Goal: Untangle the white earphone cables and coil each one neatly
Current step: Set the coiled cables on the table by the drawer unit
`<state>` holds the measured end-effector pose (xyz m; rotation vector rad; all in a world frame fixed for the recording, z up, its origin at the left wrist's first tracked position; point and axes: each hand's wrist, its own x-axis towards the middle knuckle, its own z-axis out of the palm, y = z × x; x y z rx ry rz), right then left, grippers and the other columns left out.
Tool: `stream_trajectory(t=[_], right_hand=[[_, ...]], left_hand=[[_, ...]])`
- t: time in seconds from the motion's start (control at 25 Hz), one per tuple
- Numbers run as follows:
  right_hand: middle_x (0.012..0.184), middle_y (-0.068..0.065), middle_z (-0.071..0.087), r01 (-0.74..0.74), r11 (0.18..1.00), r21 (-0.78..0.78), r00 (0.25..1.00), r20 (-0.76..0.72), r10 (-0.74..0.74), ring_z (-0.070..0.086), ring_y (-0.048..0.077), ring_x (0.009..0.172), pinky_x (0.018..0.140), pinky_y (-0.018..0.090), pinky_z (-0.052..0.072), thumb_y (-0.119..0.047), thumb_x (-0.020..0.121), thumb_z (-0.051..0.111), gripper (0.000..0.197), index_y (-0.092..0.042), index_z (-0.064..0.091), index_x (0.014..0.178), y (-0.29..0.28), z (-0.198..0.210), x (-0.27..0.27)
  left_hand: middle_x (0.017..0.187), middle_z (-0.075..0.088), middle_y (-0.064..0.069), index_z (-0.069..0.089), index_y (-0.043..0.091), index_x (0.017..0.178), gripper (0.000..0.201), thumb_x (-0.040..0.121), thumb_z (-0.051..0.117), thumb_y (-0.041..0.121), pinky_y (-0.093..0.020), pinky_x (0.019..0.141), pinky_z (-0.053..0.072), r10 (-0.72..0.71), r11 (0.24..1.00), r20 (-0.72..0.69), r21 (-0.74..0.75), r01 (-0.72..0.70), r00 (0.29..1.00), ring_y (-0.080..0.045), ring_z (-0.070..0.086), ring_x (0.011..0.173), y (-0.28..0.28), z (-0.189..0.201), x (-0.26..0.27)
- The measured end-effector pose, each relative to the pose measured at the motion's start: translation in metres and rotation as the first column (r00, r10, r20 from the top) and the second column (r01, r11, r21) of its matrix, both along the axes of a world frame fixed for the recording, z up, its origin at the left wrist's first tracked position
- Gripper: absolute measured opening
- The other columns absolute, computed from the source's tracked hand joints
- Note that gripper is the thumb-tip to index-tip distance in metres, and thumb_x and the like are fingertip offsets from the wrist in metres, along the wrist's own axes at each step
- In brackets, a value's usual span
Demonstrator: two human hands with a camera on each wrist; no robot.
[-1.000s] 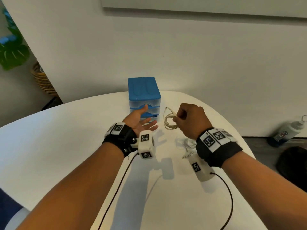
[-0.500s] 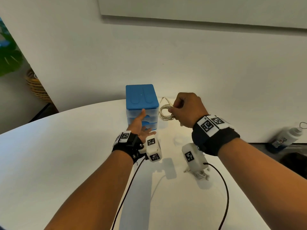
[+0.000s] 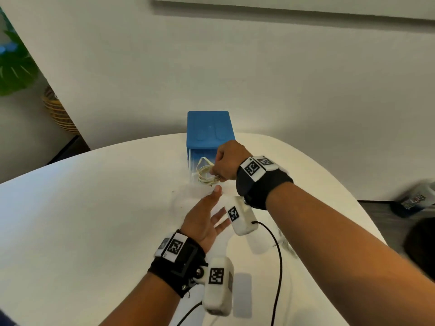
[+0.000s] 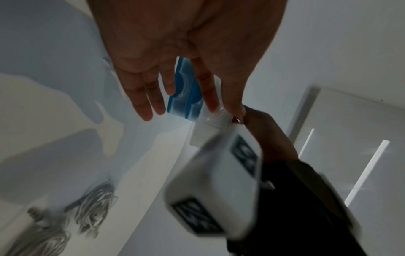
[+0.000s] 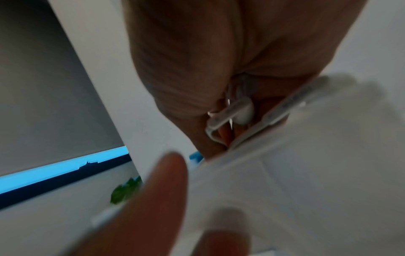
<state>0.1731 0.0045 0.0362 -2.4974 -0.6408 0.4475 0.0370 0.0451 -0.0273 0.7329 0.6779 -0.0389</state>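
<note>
Gripping a coiled white earphone cable (image 3: 207,175), the right hand (image 3: 227,164) shows no readable labels.

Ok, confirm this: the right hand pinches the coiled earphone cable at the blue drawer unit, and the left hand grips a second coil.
Wrong about the left hand: the head view shows it open and holding nothing. The right hand does pinch the coiled earphone cable at the blue drawer unit.

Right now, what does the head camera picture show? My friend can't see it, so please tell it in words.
A person's right hand pinches a coiled white earphone cable in front of a blue drawer box on a white table. Their left hand is open, fingers spread, just below the coil. Both wrists wear black straps with marker tags.
</note>
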Motion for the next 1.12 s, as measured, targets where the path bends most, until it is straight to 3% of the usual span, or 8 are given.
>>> stream_trajectory(t=[0.08,0.24,0.4,0.52,0.64,0.72,0.84,1.12], right_hand=[[0.092,0.008,0.067,-0.015,0.997,-0.079,0.992,0.121,0.025,0.066,0.024,0.084,0.074,0.034,0.057,-0.018,0.078,0.074,0.021,-0.006,0.066,0.093,0.008,-0.010,-0.001],[0.085,0.004,0.067,-0.061,0.985,-0.163,0.954,0.280,0.106,0.064,0.022,0.075,0.066,0.030,0.055,-0.022,0.077,0.071,0.013,-0.015,0.067,0.088,0.018,-0.012,-0.003],[0.085,0.005,0.070,-0.164,0.978,-0.132,0.951,0.240,0.192,0.066,0.021,0.077,0.067,0.030,0.055,-0.017,0.083,0.067,0.009,-0.012,0.073,0.088,0.024,-0.007,-0.007],[0.086,0.001,0.070,-0.185,0.983,0.007,0.968,0.176,0.180,0.065,0.017,0.078,0.066,0.027,0.052,-0.027,0.086,0.068,0.016,-0.012,0.075,0.084,0.013,0.010,-0.001],[0.081,-0.005,0.069,0.031,0.946,0.324,0.987,0.141,-0.080,0.065,0.012,0.078,0.070,0.024,0.048,-0.029,0.085,0.068,0.014,-0.018,0.074,0.081,-0.015,0.033,0.019],[0.078,-0.003,0.071,0.146,0.894,0.423,0.967,0.131,-0.220,0.068,0.017,0.078,0.077,0.030,0.054,-0.030,0.083,0.070,0.014,-0.018,0.073,0.076,-0.039,0.036,0.033],[0.076,0.003,0.073,0.207,0.896,0.393,0.956,0.114,-0.271,0.070,0.024,0.078,0.083,0.041,0.057,-0.030,0.082,0.071,0.017,-0.015,0.072,0.074,-0.066,0.019,0.039],[0.090,0.002,0.073,0.242,0.910,0.336,0.958,0.064,-0.278,0.069,0.021,0.086,0.087,0.038,0.055,-0.030,0.082,0.072,0.013,-0.019,0.073,0.090,-0.104,-0.021,0.030]], left_hand=[[0.105,0.066,0.008,0.061,0.025,0.115,0.037,0.080,0.069,0.035,-0.032,0.064,0.048,-0.003,1.000,0.000,0.016,0.003,1.000,-0.016,0.061,0.096,0.002,0.001,-0.002],[0.114,0.066,0.005,0.063,0.023,0.116,0.052,0.067,0.074,0.040,-0.034,0.078,0.052,-0.002,0.999,0.014,0.043,0.001,1.000,-0.020,0.062,0.107,0.007,-0.002,-0.004],[0.124,0.062,0.001,0.063,0.022,0.114,0.050,0.067,0.075,0.038,-0.037,0.089,0.050,0.045,0.999,0.034,0.027,-0.046,0.998,-0.023,0.061,0.110,0.009,-0.003,-0.004],[0.123,0.063,0.000,0.063,0.020,0.115,0.054,0.065,0.075,0.037,-0.038,0.092,0.048,0.029,0.999,0.038,0.030,-0.030,0.999,-0.022,0.062,0.110,0.010,-0.006,-0.004],[0.118,0.067,0.000,0.064,0.018,0.117,0.058,0.063,0.076,0.035,-0.036,0.089,0.049,0.013,1.000,0.030,0.025,-0.014,0.999,-0.023,0.062,0.110,0.012,-0.011,-0.004],[0.118,0.067,-0.001,0.065,0.017,0.114,0.049,0.068,0.077,0.031,-0.034,0.086,0.050,0.020,1.000,0.022,0.010,-0.020,1.000,-0.022,0.063,0.108,0.017,-0.014,0.001],[0.115,0.066,-0.002,0.066,0.018,0.105,0.028,0.082,0.071,0.031,-0.031,0.078,0.050,0.003,0.999,-0.008,0.042,-0.002,1.000,-0.020,0.063,0.102,0.025,-0.011,0.022],[0.091,0.069,0.002,0.064,0.019,0.104,0.039,0.075,0.075,0.044,-0.023,0.054,0.050,0.048,0.996,-0.022,0.077,-0.047,0.999,-0.012,0.057,0.067,0.037,-0.007,0.069]])
